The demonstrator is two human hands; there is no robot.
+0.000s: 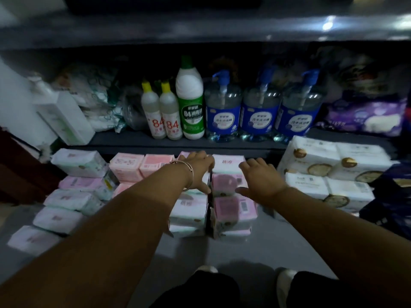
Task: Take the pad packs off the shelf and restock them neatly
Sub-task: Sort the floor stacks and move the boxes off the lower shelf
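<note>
Two stacks of pink and white pad packs stand side by side on the grey floor, the left stack [189, 211] and the right stack [231, 207]. My left hand [198, 171], with a bangle at the wrist, lies palm down on the left stack, its thumb reaching into the gap between the stacks. My right hand [263, 180] rests palm down on the top of the right stack with fingers spread. More pink packs [126, 165] sit behind to the left. White and pale green packs [64, 218] lie in a row at the far left.
The low shelf board [124, 140] above carries two small 84 bottles [163, 123], a tall green-labelled bottle [191, 107], three blue pump bottles [259, 114], a white box [66, 118] and a purple pack [364, 117]. White tissue packs [315, 156] are stacked at the right. My feet are at the bottom edge.
</note>
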